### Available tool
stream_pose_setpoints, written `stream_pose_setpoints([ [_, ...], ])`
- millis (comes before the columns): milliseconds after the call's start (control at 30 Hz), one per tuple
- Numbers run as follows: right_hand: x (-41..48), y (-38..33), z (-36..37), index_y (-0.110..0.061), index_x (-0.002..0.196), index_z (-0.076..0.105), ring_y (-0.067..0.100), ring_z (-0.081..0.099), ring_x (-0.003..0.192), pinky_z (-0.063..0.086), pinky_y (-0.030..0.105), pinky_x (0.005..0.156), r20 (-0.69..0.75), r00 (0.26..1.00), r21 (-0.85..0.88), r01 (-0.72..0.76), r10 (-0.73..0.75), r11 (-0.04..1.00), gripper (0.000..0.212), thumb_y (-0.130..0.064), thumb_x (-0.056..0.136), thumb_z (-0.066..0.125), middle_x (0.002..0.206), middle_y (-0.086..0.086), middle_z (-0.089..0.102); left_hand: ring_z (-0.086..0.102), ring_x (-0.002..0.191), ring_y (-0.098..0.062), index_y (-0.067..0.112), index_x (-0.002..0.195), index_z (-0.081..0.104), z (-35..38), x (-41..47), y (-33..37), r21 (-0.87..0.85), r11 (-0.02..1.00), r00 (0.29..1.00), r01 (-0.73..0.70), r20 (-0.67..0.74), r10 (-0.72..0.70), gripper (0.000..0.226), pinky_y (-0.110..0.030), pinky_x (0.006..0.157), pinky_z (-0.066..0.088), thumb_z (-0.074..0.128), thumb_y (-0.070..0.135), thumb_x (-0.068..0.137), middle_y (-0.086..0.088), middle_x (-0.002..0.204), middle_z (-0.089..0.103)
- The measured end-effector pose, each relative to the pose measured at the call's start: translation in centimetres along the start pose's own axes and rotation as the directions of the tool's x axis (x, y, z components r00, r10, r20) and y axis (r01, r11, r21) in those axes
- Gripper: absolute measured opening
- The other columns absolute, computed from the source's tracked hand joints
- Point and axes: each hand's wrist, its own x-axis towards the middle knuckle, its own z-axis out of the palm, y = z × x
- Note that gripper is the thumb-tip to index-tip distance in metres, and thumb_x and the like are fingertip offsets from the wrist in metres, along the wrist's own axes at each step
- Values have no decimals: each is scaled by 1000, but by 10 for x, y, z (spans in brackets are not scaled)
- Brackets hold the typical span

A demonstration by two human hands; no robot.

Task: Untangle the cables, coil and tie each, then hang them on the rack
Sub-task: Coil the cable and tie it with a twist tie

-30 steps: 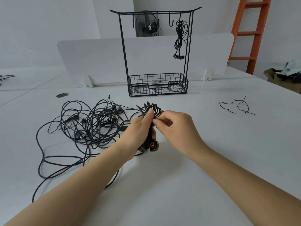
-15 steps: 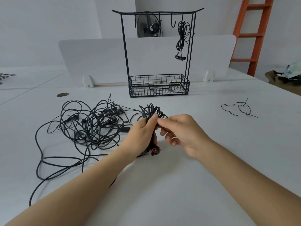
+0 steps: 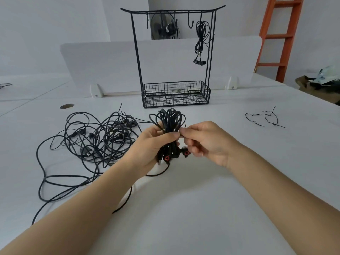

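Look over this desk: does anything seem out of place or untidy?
Yes: tangled cables sprawl in a heap on the table, left of the held coil, one strand trailing towards the near edge.

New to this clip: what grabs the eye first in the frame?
The coiled black earphone cable with red earbuds, dead centre: the left hand grips it while the right hand pinches its middle. Left of it, a tangled pile of black cables sprawls on the white table. Behind stands a black wire rack with one coiled black earphone set hung on a right-hand hook.
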Motion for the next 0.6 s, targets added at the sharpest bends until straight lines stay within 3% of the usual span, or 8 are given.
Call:
stream_pose_setpoints([
  [100,-1,0,-9,-10,65,48,5,32,33,21,14,34,180,974,62,-154,141,986,30,-13,94,44,43,-5,38,55,55,-2,12,83,58,-2,-2,3,413,867,960,-279,87,268,9,-12,53,42,65,8,79,9,61,61],
  [167,-3,0,-13,-11,64,45,5,32,33,21,14,34,295,938,72,-215,185,974,23,-13,86,47,43,-5,37,54,77,-6,20,91,54,-8,0,0,695,429,780,-577,312,543,14,-15,72,40,56,10,82,13,80,58],
  [233,-4,1,-14,-10,65,45,7,37,35,24,16,37,345,928,93,-185,143,978,15,-18,76,51,44,-3,42,46,99,-19,23,101,51,-13,4,-4,742,-18,582,-670,541,607,30,-25,85,35,50,5,78,7,100,49],
  [300,-4,1,-13,-10,70,50,9,47,41,30,18,42,340,938,92,-101,64,991,15,-15,84,49,49,-4,53,37,118,-28,23,104,51,-16,6,-4,736,-109,543,-669,583,604,35,-31,98,30,47,3,76,-1,116,43],
  [400,-2,1,-9,-8,77,55,4,58,54,42,18,53,191,975,-65,131,-116,989,18,-12,93,46,60,-8,62,26,130,-32,23,113,48,-19,6,0,783,-62,588,-619,514,625,50,-32,109,23,47,2,67,-6,131,35],
  [433,0,2,-8,-5,78,56,1,57,57,43,18,58,115,973,-190,221,-201,957,18,-10,93,47,65,-7,61,26,129,-28,24,117,46,-20,5,0,804,15,631,-594,455,629,61,-27,110,23,47,-1,62,-5,133,34],
  [533,3,5,-6,-11,67,50,11,56,76,44,21,74,19,901,-428,398,-433,811,25,-6,91,51,84,0,61,43,113,-4,32,107,49,-11,-1,4,709,565,820,-422,33,571,58,-10,96,31,43,1,59,10,118,48],
  [600,5,11,-7,-21,63,46,20,58,85,43,19,76,14,832,-526,477,-554,704,32,-5,90,54,93,8,63,54,89,-6,27,87,53,-6,0,7,434,873,855,-221,-345,388,24,-19,80,42,50,9,73,9,92,56],
])
